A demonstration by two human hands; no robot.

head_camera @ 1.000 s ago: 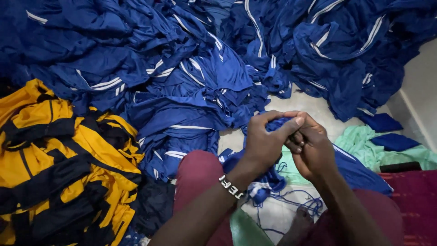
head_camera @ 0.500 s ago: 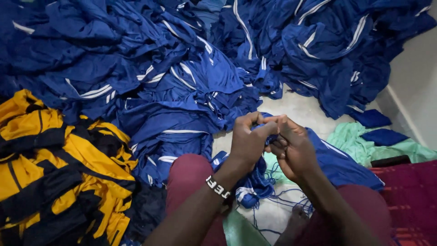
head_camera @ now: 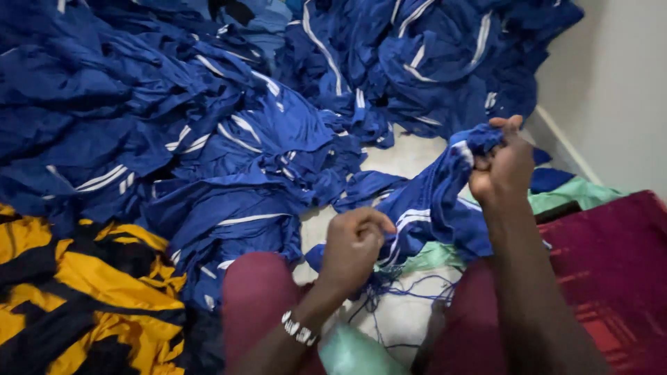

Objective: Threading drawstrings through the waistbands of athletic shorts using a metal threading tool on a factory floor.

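- The hands, together a moment ago, are now apart.
- Right hand (head_camera: 501,165) grips the blue garment (head_camera: 431,208) bunched, up at two o'clock.
- Left hand (head_camera: 353,244) is closed, pinching its lower edge at seven o'clock.

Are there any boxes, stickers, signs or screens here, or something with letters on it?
No boxes, signs or screens show.
Bracelet: on the left wrist, a band of small white square beads with dark marks.
Blue garment: held up in the right hand, blue with white stripes; no tag shows on it.
Left hand: closed, with loose blue threads hanging under it.
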